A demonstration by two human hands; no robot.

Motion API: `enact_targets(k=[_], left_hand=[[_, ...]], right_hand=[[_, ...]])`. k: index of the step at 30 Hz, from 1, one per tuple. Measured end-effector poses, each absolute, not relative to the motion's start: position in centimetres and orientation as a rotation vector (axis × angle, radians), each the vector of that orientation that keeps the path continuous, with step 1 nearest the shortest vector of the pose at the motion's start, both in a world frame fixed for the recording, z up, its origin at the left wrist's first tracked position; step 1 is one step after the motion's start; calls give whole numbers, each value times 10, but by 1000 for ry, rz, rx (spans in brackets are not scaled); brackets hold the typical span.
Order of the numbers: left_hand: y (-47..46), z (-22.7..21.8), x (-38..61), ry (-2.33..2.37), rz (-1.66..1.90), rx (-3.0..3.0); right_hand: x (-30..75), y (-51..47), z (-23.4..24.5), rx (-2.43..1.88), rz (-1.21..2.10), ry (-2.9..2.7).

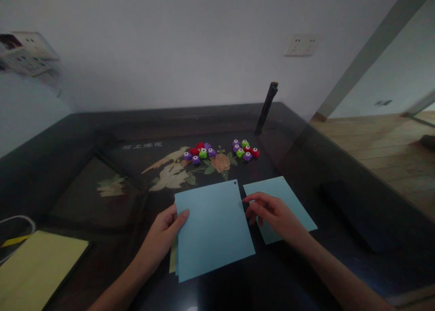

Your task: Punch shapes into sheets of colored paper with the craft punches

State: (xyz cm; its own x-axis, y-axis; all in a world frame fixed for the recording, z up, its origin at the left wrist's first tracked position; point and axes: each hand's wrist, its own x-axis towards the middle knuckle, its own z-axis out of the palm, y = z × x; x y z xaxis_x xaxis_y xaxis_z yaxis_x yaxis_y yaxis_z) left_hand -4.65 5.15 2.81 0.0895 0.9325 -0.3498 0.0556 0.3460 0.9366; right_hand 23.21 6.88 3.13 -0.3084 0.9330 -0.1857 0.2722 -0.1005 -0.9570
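A light-blue sheet of paper (214, 232) is held by its left edge in my left hand (167, 225), the thumb on top and the fingers underneath. Edges of another blue sheet and a yellow one (173, 259) peek out below it. My right hand (268, 213) is beside the sheet's right edge, its index finger stretched toward that edge and its other fingers loosely bent. Nothing shows in its grasp. Beneath that hand, a second blue sheet (294, 202) lies on the dark glossy table (210, 121). A small dark mark shows near the held sheet's top right corner.
Two clusters of small red, green and purple pieces with eye-like dots, the left cluster (203, 153) and the right cluster (247, 150), sit farther back. A black upright stick (267, 108) stands behind them. Yellow paper (44, 265) and a white cable (27, 218) are at left.
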Motion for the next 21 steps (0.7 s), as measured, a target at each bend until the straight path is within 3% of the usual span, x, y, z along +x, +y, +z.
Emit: enact_targets(k=[13,21], left_hand=[[39,16,-47,1329,802,1517],[42,20,-47,1299,753,1809]], right_hand=[[233,74,25,-1417,1473,-1313],[286,90,37,-1436,1208,-1041]])
